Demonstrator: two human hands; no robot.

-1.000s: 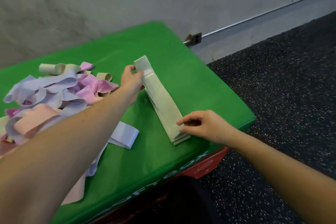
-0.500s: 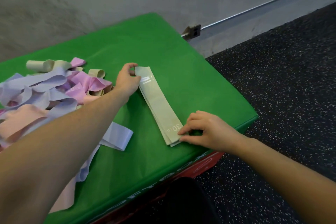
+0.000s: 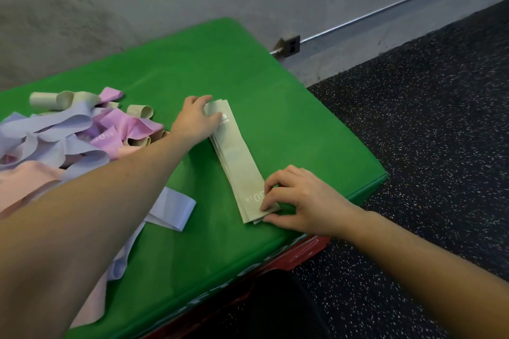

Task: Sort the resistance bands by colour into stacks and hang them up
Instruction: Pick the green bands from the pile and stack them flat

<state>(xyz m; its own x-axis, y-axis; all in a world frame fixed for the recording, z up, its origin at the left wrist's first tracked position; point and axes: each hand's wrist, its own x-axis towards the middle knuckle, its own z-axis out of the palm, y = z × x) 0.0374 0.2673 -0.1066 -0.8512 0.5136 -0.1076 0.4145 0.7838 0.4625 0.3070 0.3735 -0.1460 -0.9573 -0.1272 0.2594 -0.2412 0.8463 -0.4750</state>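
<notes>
Green stack: the sage-green resistance band stack (image 3: pixel 239 158) lay flat on the green soft box (image 3: pixel 289 129), running from the centre of the frame down toward the lower right, its near end close to the box's front edge. White print showed on top, a logo at the far end and a weight mark ending in "0 LB" at the near end.
Left hand: the left hand (image 3: pixel 196 118) lay over the far end of the stack, fingers curved down across the top band and pressing it; whether the thumb gripped underneath could not be told.
Right hand: the right hand (image 3: pixel 298 201) pinched the near end, fingertips (image 3: pixel 265 208) on the top layer and the thumb against the lowest edge.
Unsorted pile: the loose band heap (image 3: pixel 71 135) sat at the left of the frame, lilac, pink, peach and a few curled sage-green loops tangled together, with one lilac band (image 3: pixel 172 208) trailing toward the stack but apart from it.
Step in hand: probably squaring the green stack.
Doing it well: both ends should be held down while the edges were nudged flush, since the lower layers at the near end looked slightly fanned. Thin bands likely slide on each other, so pressure should be light and even.
Left to do: green loops in the heap remained to be added, and nothing was hung.
</notes>
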